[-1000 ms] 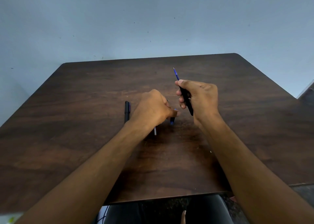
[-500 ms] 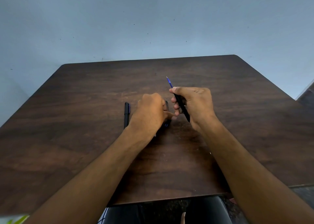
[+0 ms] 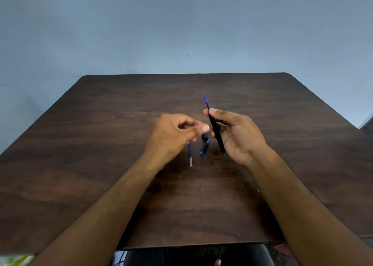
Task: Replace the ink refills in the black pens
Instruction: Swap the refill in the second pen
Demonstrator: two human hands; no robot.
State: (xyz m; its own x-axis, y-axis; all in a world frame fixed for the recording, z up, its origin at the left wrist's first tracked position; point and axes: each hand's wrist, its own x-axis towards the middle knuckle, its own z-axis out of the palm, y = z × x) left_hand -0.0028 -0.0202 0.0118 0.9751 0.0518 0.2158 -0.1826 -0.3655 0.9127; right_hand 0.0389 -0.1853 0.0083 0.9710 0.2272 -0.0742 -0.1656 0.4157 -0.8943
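Note:
My right hand [image 3: 240, 136] grips a black pen barrel [image 3: 217, 134], held upright and tilted. A blue refill [image 3: 206, 101] sticks out of the barrel's top, past my thumb. Just to its left, my left hand [image 3: 173, 134] has its fingers curled and the thumb pressed to the fingertips. It seems to pinch a small black pen piece [image 3: 204, 137], which is mostly hidden. A loose blue refill [image 3: 190, 154] and a blue-and-black pen part [image 3: 204, 149] lie on the table under the hands. The second black pen is hidden behind my left hand.
The dark wooden table [image 3: 101, 144] reaches back to a pale blue wall. Its front edge is close to my body, with a dark chair seat [image 3: 181, 255] below it. A greenish scrap [image 3: 16, 260] shows at the bottom left corner.
My left hand has lifted off the table and turned toward the barrel. My right hand has raised the barrel with the refill and opened its palm toward me.

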